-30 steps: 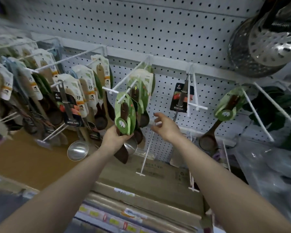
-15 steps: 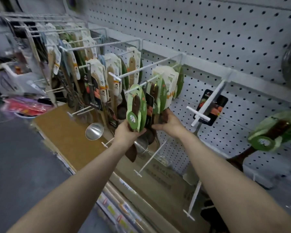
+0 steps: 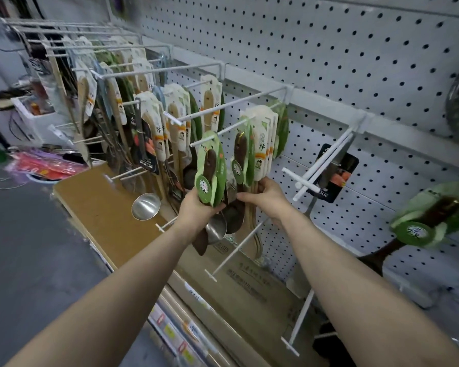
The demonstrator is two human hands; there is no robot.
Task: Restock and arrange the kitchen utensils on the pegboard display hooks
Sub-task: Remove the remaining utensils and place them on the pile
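Left hand [image 3: 196, 209] has its grip clenched round the bottom of a green-carded spoon pack [image 3: 210, 168]: a dark brown wooden spoon on a leaf-green card with a round white logo at the lower end. The card's top sits right at the tip of a white hook [image 3: 228, 127] on the pegboard [image 3: 329, 49]; can't tell if it's actually threaded on. A steel ladle bowl [image 3: 217, 230] and a dark spoon bowl [image 3: 200, 243] poke out below that hand. Right hand [image 3: 269, 198] is just beside it, its grip curled on the lower ends of the hanging packs [image 3: 260, 147] further back, one more green card plus cream ones. Another steel ladle [image 3: 145, 206] dangles off to the left over a cardboard box [image 3: 96, 207].
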